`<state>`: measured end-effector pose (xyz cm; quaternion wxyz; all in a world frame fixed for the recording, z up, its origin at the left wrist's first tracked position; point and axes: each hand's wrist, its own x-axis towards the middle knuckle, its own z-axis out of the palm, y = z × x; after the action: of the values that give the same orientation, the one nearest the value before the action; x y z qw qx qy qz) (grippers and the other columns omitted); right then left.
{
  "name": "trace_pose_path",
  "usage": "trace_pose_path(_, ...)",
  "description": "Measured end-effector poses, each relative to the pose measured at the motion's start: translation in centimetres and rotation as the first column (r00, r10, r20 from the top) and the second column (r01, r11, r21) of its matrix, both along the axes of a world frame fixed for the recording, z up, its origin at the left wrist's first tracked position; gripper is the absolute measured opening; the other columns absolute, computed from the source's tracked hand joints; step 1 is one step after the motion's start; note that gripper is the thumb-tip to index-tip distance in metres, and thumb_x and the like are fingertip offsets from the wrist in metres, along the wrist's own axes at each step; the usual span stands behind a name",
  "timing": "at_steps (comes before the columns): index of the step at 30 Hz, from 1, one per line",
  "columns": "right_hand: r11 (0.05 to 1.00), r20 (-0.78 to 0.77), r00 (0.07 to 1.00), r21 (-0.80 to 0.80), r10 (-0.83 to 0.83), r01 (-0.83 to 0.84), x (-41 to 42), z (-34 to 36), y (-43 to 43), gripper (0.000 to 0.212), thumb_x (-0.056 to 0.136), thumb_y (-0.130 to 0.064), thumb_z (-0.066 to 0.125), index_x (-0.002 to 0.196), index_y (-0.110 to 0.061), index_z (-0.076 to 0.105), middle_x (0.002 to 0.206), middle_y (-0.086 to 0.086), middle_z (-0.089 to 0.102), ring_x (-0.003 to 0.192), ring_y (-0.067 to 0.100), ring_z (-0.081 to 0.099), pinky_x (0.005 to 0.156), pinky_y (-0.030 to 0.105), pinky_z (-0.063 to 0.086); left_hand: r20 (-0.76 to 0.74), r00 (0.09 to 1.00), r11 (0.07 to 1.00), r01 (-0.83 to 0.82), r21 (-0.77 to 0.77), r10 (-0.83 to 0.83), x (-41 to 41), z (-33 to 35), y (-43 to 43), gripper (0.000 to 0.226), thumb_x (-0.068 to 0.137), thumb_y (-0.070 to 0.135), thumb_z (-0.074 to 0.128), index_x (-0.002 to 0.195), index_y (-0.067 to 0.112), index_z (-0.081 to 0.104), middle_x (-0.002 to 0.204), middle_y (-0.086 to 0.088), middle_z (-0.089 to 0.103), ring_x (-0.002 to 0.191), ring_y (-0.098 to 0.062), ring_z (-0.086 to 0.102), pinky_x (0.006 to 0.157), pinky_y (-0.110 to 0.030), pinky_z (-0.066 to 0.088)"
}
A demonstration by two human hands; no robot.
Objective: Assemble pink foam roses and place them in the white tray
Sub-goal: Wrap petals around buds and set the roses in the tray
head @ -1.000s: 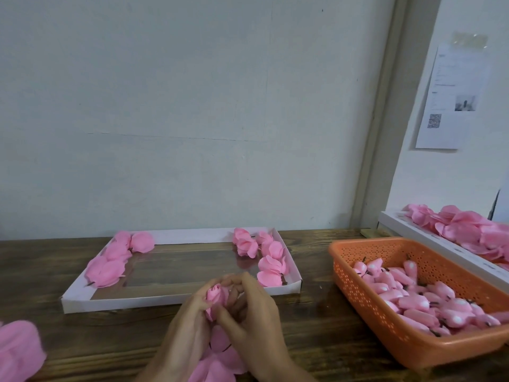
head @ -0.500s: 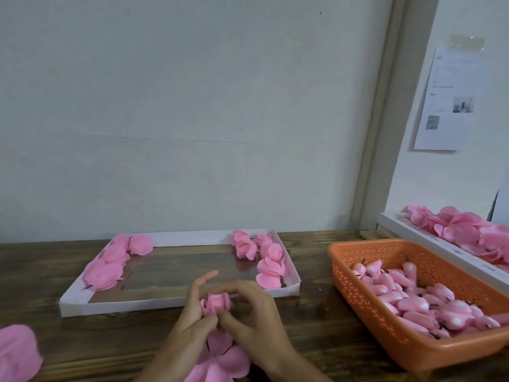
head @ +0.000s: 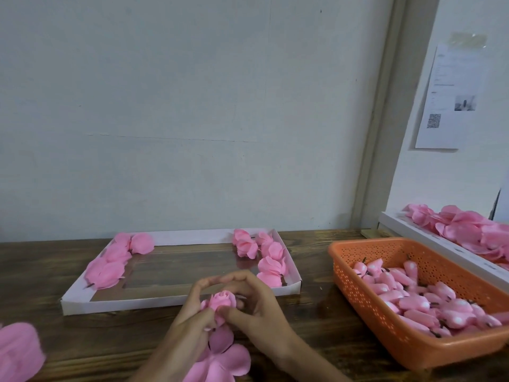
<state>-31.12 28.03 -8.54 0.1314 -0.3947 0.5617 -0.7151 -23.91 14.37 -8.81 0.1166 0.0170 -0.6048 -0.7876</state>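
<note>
A pink foam rose bud [head: 222, 301] sits between both my hands just in front of the white tray [head: 115, 303]. My left hand [head: 192, 312] pinches it from the left, and my right hand [head: 256, 310] curls round it from the right, fingertips meeting above it. Loose outer petals [head: 223, 359] hang below the bud, still spread flat. Finished roses lie in the tray in two groups, one on the left [head: 110, 264] and one on the right [head: 264, 252].
An orange perforated basket [head: 366, 293] holding several pink buds [head: 418, 299] stands on the wooden table at the right. Behind it a second white tray [head: 429, 244] carries pink petals [head: 468, 230]. More petals [head: 19, 351] lie at the lower left edge.
Both hands lowered slightly with the bud, and the fingers have closed in an arch over it; the petals below have spread out more.
</note>
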Motion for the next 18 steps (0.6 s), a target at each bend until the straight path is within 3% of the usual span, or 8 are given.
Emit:
trace_pose_path(2,1.0,0.022,0.999,-0.003,0.031,-0.031,-0.1,0.1,0.1,0.037,0.089,0.01,0.067,0.122,-0.002,0.056,0.123,0.018,0.073,0.096,0.023,0.074,0.077,0.029,0.058,0.007,1.0,1.0,0.006,-0.015,-0.006,0.5,0.2,0.0,0.049,0.092,-0.027,0.038,0.125,0.005,0.054,0.084,-0.025,0.073,0.076,-0.024,0.065,0.066,-0.027,0.05)
trace_pose_path(5,0.999,-0.024,1.0,0.039,0.009,-0.008,-0.7,0.1,0.3,0.036,0.091,0.003,0.07,0.125,-0.007,0.061,0.123,0.012,0.074,0.102,0.025,0.073,0.081,0.034,0.059,0.013,1.0,0.999,-0.005,-0.045,0.006,0.5,0.4,0.0,0.056,0.086,-0.022,0.053,0.133,0.008,0.052,0.097,-0.027,0.072,0.095,-0.033,0.055,0.089,-0.043,0.039)
trace_pose_path(8,0.994,-0.09,0.995,0.098,-0.036,0.045,-1.1,-0.1,0.3,0.028,0.092,-0.01,0.076,0.118,-0.018,0.072,0.122,0.003,0.074,0.107,0.018,0.072,0.086,0.034,0.06,0.027,0.999,0.997,-0.021,-0.068,0.022,0.8,0.6,-0.2,0.068,0.074,0.003,0.064,0.138,0.025,0.052,0.112,-0.022,0.075,0.107,-0.034,0.066,0.103,-0.045,0.046)
trace_pose_path(12,0.976,-0.223,0.971,0.175,-0.088,0.129,-1.5,-0.6,0.3,0.023,0.091,-0.032,0.079,0.114,-0.036,0.077,0.146,-0.019,0.055,0.14,0.005,0.051,0.108,0.045,0.053,-0.009,1.0,0.992,-0.025,-0.123,0.024,1.0,0.7,-0.5,0.073,0.07,0.02,0.072,0.131,0.055,0.054,0.115,-0.011,0.077,0.113,-0.017,0.071,0.102,-0.033,0.05)
trace_pose_path(15,0.97,-0.241,0.968,0.209,-0.069,0.121,-1.5,-0.5,0.4,0.023,0.091,-0.035,0.079,0.111,-0.044,0.075,0.145,-0.024,0.052,0.144,0.003,0.044,0.113,0.049,0.047,-0.035,0.999,0.987,-0.041,-0.154,0.036,0.4,0.2,-0.9,0.087,0.072,0.01,0.065,0.146,0.047,0.04,0.106,-0.016,0.076,0.104,-0.019,0.07,0.103,-0.037,0.045)
trace_pose_path(18,0.977,-0.174,0.983,0.196,-0.05,0.085,-1.6,-0.6,0.3,0.026,0.092,-0.028,0.078,0.118,-0.03,0.076,0.144,-0.017,0.056,0.141,0.011,0.051,0.11,0.056,0.049,-0.048,0.997,0.983,-0.07,-0.169,0.063,0.3,-0.1,-1.1,0.087,0.073,0.007,0.067,0.146,0.048,0.043,0.111,-0.015,0.075,0.105,-0.023,0.07,0.093,-0.028,0.052)
